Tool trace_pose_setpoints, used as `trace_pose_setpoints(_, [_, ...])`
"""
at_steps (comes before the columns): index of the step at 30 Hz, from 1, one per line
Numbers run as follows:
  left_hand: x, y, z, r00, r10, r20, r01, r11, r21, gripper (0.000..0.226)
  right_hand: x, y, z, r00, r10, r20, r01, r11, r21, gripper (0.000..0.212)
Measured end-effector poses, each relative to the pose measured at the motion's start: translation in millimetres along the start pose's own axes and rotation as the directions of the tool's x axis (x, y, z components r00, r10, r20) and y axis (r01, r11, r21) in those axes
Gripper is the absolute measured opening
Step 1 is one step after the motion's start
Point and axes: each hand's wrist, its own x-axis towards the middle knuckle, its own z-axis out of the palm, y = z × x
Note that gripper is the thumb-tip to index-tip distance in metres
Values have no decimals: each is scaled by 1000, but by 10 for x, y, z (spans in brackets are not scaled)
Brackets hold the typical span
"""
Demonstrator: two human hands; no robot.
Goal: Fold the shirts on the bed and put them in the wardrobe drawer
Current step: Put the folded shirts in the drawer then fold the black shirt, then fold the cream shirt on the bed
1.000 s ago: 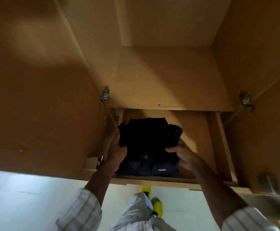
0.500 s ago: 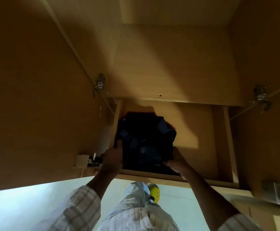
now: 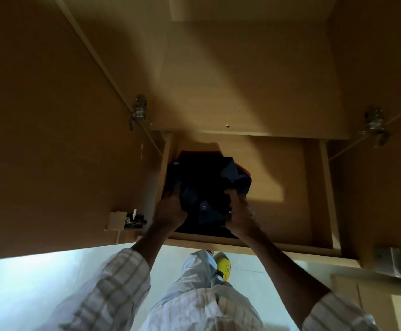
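Note:
A folded dark navy shirt (image 3: 206, 185) lies at the left end of the pulled-out wooden wardrobe drawer (image 3: 290, 168). It sits on top of another garment whose red edge (image 3: 243, 169) shows at the back right. My left hand (image 3: 171, 210) grips the shirt's left side. My right hand (image 3: 239, 215) grips its near right edge, fingers curled into the cloth. The shirt's lower part is in deep shadow.
Open wardrobe doors stand on both sides, the left door (image 3: 51, 139) wide and close, with metal hinges (image 3: 138, 111). A shelf (image 3: 242, 91) sits above the drawer. The drawer's right half shows bare wood. My legs and a yellow shoe (image 3: 223, 265) stand on a pale floor.
The shirt has gone down into the drawer and now rests on the red garment. Both hands have slid inward and lower on it. The camera has moved closer.

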Motion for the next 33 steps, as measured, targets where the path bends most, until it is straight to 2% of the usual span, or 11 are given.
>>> trace_pose_setpoints(2, [53, 6, -5, 998, -63, -2, 63, 994, -90, 80, 5, -47, 22, 997, 42, 68, -38, 998, -51, 84])
trace_pose_setpoints(7, [155, -3, -15, 979, -200, 46, 205, 942, -267, 54, -60, -3, 46, 982, 139, 128, -134, 990, -51, 81])
trace_pose_setpoints(9, [144, 9, -30, 977, -204, 69, 215, 919, -331, 53, -80, 12, 23, 979, 154, 133, -152, 988, -23, 78])
trace_pose_setpoints(12, [-16, 12, -38, 981, -193, 25, 190, 926, -327, 45, -137, 34, 13, 977, 169, 127, -171, 985, 5, 72])
trace_pose_setpoints(14, [-181, -21, -22, 985, -171, -2, 160, 927, -339, 46, -204, 60, 32, 979, 172, 111, -175, 984, 24, 62])
trace_pose_setpoints(18, [-394, -124, -49, 996, -85, 40, 93, 812, -576, 39, -426, 6, -17, 989, 123, 85, -132, 986, 104, 37])
trace_pose_setpoints(20, [-467, -57, -142, 998, -18, 55, 48, 799, -600, 34, -540, -21, -86, 994, 109, 14, -110, 987, 113, 30])
trace_pose_setpoints(23, [-509, 78, -213, 987, 131, 88, -59, 822, -566, 37, -764, -34, -205, 981, 87, -171, -63, 988, 140, 24])
trace_pose_setpoints(27, [-610, 256, -193, 924, 321, 206, -229, 899, -374, 27, -1261, -68, -225, 895, 122, -428, -69, 988, 139, 15])
trace_pose_setpoints(29, [-784, 347, -138, 884, 411, 225, -336, 891, -306, 26, -1616, -59, -96, 799, 181, -573, -73, 976, 207, 14])
trace_pose_setpoints(33, [-1150, 548, 146, 778, 566, 272, -529, 824, -202, 27, -2435, 39, 381, 647, 421, -636, -210, 900, 382, 21])
